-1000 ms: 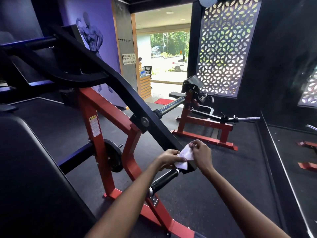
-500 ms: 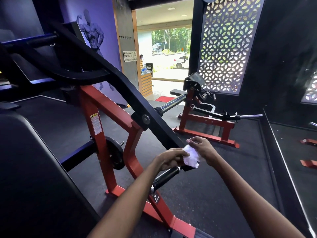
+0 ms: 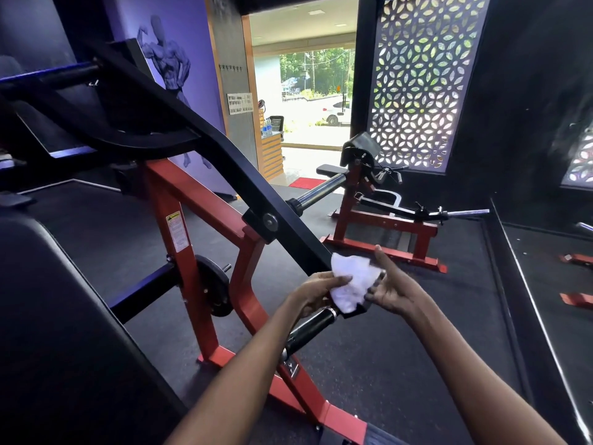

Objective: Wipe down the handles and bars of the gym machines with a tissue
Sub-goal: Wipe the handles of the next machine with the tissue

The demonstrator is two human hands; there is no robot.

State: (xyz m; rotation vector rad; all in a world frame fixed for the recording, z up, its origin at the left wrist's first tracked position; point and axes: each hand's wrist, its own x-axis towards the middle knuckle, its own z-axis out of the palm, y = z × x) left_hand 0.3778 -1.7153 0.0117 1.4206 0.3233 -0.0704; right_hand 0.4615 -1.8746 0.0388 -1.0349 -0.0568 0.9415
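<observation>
1. Left hand (image 3: 316,289): gripping a crumpled white tissue (image 3: 353,285), thumb curled over its near edge; tissue pressed against the lower end of the black lever arm (image 3: 224,155), just above the left hand
2. Right hand (image 3: 393,289): fingers fairly straight and spread, palm turned toward the tissue; fingertips touching or nearly touching the tissue's right edge, hard to say which; nothing pinched as far as visible
3. Just below both hands: black handle grip (image 3: 309,327), pointing down toward the wrists; bare, not yet under the tissue
4. Beyond the hands, up and left: lever arm rising to its pivot on the red frame (image 3: 179,226); chrome weight peg (image 3: 321,191) sticking out up and right of the hands
5. Far beyond the right hand: second red machine (image 3: 385,226) with its own bar and handles, well apart from the tissue
6. Progress, as a judgement: early or middling; contact only at the arm's lower end; no telling from shine or marks which surfaces are already clean
7. Likely left: handle grip below the hands, upper stretch of the lever arm, chrome peg, then the far machine; tissue bunched rather than flat, so probably needing a firmer wrap round the grip
</observation>
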